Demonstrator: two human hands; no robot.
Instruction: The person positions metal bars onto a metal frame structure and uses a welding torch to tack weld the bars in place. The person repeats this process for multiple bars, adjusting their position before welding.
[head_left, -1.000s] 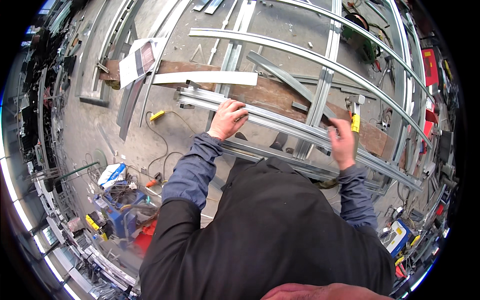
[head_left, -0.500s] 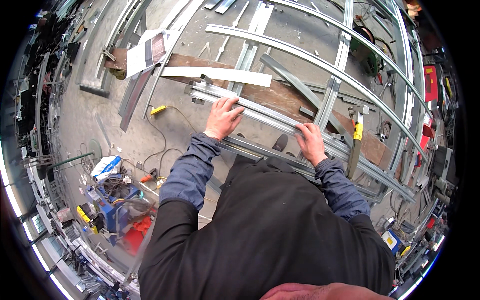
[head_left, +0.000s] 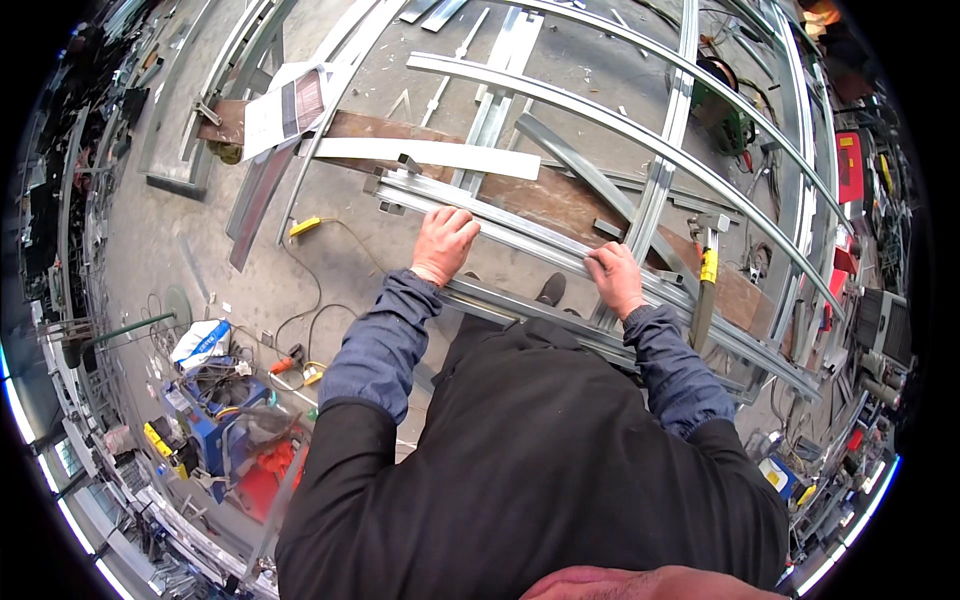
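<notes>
A long silvery metal channel [head_left: 535, 234] lies crosswise in front of me, sloping down to the right. The fingers of my left hand [head_left: 447, 243] are curled over its near edge, towards the left end. Farther right, my right hand [head_left: 615, 277] grips the same channel with fingers and thumb bent together. Both undersides of the grip are partly hidden. A hammer-like tool [head_left: 708, 265] with a yellow section stands just right of my right hand. A white strip [head_left: 430, 153] lies beyond the channel on a brown board [head_left: 545, 200].
A metal frame of long rails [head_left: 600, 107] spreads across the far right. Printed sheets [head_left: 285, 110] rest at the far left. Cables, a yellow connector [head_left: 304, 227] and a blue machine [head_left: 215, 420] occupy the floor at left. My shoe [head_left: 551, 289] shows below the channel.
The fingers of my left hand have gone from spread to curled over the channel. My right fingers have drawn closer together. The whole view has shifted slightly.
</notes>
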